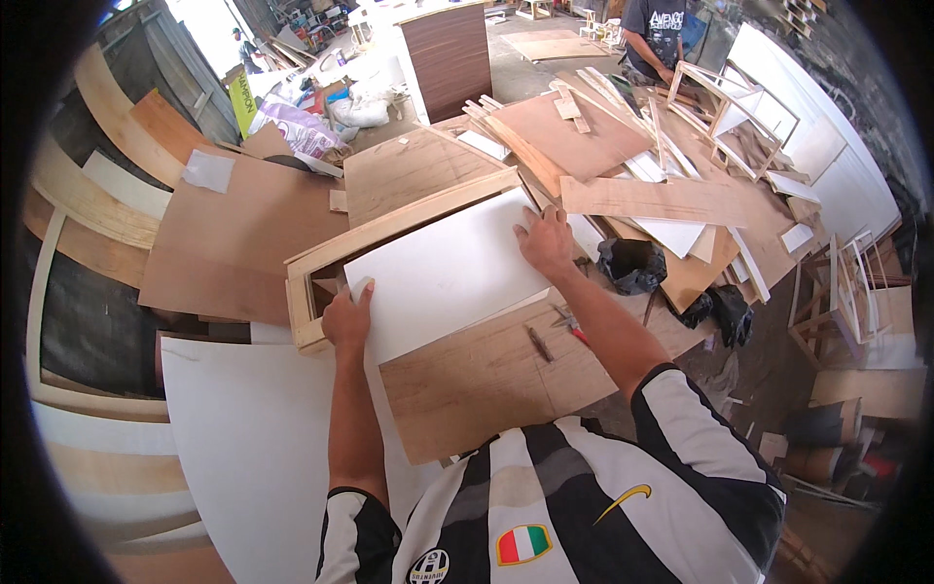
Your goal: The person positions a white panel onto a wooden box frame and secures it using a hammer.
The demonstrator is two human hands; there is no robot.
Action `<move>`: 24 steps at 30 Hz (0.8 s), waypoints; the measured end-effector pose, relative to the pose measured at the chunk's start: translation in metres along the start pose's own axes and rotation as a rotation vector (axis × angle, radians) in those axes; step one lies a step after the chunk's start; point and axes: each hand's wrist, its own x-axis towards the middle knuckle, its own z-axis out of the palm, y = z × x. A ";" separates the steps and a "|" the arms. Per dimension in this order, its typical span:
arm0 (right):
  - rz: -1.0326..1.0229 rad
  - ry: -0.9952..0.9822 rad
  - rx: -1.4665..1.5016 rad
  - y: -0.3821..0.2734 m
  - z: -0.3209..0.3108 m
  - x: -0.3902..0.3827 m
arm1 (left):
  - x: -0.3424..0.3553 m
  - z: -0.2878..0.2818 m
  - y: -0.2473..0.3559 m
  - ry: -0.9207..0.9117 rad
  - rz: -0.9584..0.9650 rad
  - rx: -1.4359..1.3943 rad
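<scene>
The white panel [443, 277] is flat, smooth and rectangular, with straight edges and faint marks on its bright face. It sits near the middle of the view, set at a slant. The pale wooden frame [418, 218] shows around its 11 o'clock and 9 o'clock sides, its bare rails square-cut and light in grain. A narrow dark gap parts the panel from the long rail, and an opening shows at the frame's 9 o'clock end.

The panel hides most of the frame's inside, and whatever bears it from below is out of sight. The right hand covers part of its 3 o'clock end, and the left hand its 8 o'clock corner. The undersides of the fingers cannot be seen, so how firmly either of the hands grips cannot be told.

The left hand [345, 316] is partly curled, its thumb pointing to 12 o'clock along the panel's edge. The right hand [547, 241] lies palm down with bent, spread fingers on the panel's 2 o'clock corner. Its forearm slants in from 5 o'clock; the left one rises almost straight from 6. Red-handled pliers [581, 336] lie at the panel's 4 o'clock, on a brown board [457, 409].
</scene>
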 end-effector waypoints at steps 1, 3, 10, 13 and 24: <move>0.002 -0.029 0.012 -0.001 -0.001 -0.001 | 0.002 0.001 -0.001 0.017 -0.004 0.037; -0.032 0.020 0.012 0.000 -0.004 -0.005 | 0.003 0.005 0.003 0.071 0.015 0.052; -0.176 0.046 0.127 0.021 -0.026 -0.069 | -0.006 0.003 0.011 0.173 0.019 0.115; -0.308 -0.011 0.161 0.034 -0.040 -0.094 | -0.007 0.017 -0.026 0.195 0.293 -0.199; -0.350 0.042 0.117 0.060 -0.014 -0.086 | -0.034 0.014 -0.024 -0.129 0.493 -0.043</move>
